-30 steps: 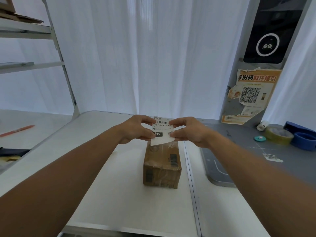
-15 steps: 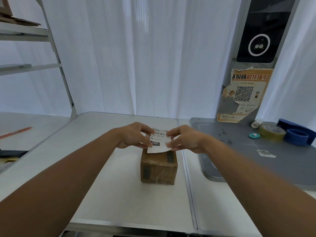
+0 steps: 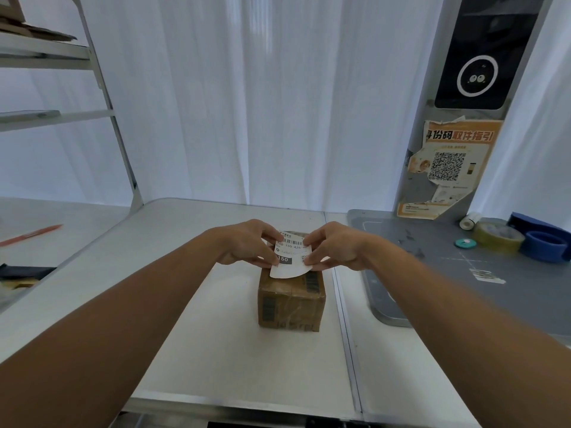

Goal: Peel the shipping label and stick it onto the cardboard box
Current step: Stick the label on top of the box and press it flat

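A small brown cardboard box (image 3: pixel 290 299) wrapped in clear tape sits on the white table (image 3: pixel 191 335), near its middle. A white shipping label (image 3: pixel 290 257) with a barcode and a dark "150" block is held just above the box's far top. My left hand (image 3: pixel 247 244) pinches the label's left edge. On the other side, my right hand (image 3: pixel 335 245) grips its right edge. The label's lower edge curls free over the box top. Whether the label touches the box I cannot tell.
A grey mat (image 3: pixel 463 273) lies to the right, carrying a yellowish tape roll (image 3: pixel 499 239), blue tape rolls (image 3: pixel 545 245) and a small teal disc (image 3: pixel 465 243). A scanner post with an orange QR poster (image 3: pixel 448 168) stands behind. Metal shelving (image 3: pixel 102 88) is at left, an orange pen (image 3: pixel 34 234) beside it.
Both hands and the label have stayed together over the box's far top. The camera view shifted slightly, and the label's lower edge now curls over the box.
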